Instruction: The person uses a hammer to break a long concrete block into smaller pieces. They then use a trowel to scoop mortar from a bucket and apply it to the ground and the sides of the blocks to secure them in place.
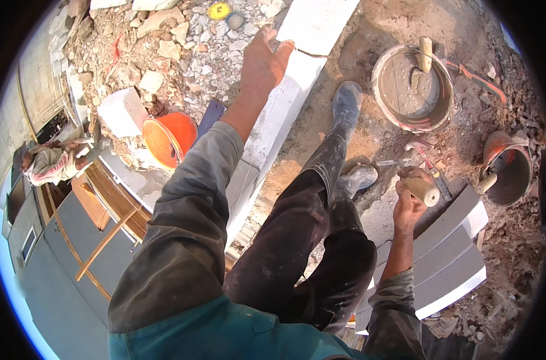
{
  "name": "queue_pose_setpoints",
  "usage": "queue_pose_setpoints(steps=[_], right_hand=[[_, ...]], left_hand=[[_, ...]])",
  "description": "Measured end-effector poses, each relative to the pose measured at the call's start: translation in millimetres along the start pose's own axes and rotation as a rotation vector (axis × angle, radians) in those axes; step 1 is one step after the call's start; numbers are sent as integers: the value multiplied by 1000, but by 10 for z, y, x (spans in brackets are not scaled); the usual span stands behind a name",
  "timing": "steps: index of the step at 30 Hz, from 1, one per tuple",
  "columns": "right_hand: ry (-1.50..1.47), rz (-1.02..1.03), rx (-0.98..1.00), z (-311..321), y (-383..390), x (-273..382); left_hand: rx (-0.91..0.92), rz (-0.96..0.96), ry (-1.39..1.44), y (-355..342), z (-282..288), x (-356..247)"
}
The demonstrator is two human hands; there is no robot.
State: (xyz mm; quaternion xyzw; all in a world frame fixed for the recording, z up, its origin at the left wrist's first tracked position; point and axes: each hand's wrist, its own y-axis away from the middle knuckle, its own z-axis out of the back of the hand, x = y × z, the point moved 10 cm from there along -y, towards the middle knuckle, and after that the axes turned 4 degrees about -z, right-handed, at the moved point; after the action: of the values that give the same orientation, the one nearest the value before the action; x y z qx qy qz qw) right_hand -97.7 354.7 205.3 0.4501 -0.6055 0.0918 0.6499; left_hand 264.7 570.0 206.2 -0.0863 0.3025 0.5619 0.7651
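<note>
My left hand (pixel 262 69) is stretched out onto the edge of a white block wall (pixel 279 99), thumb and fingers apart. Just beyond its thumb, a dark joint crosses the top of the wall between two blocks. On the right, my right hand (pixel 408 207) is closed around the thick, pale handle of a wooden-handled tool (pixel 424 191). The tool's working end is mostly hidden behind the hand, so I cannot tell its exact kind. A hammer (pixel 429 165) with a reddish shaft lies on the ground just past that hand.
A bucket of wet mortar (pixel 378 90) holds a wooden-handled trowel (pixel 425 57). Another bucket (pixel 488 150) stands at the right, near stacked white blocks (pixel 447 270). Left of the wall are an orange bucket (pixel 183 129) and rubble (pixel 201 66). A person (pixel 54 163) is far left.
</note>
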Motion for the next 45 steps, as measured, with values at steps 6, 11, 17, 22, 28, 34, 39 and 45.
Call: queue_pose_setpoints(steps=[6,11,17,22,28,34,39,45], right_hand=[[-451,341,100,-1020,725,2604],[-620,126,580,-3145,1315,2263],[-256,-270,772,-4143,1382,997],[144,-433,114,-1548,692,243],[1386,-537,-73,1512,182,36],[1173,-103,-256,1355,-1062,-91],[119,-452,-81,203,-1609,-314],[173,-323,-366,564,-471,252]], left_hand=[[140,-540,193,1997,1546,-2250],[-343,-403,-194,2222,3066,-1272],[-352,59,-621,2191,4028,1568],[-346,147,-482,2304,3490,1934],[-117,-138,-96,1905,1983,218],[47,-199,343,1612,1075,-616],[303,10,346,1867,358,-727],[441,36,321,1918,262,-1126]])
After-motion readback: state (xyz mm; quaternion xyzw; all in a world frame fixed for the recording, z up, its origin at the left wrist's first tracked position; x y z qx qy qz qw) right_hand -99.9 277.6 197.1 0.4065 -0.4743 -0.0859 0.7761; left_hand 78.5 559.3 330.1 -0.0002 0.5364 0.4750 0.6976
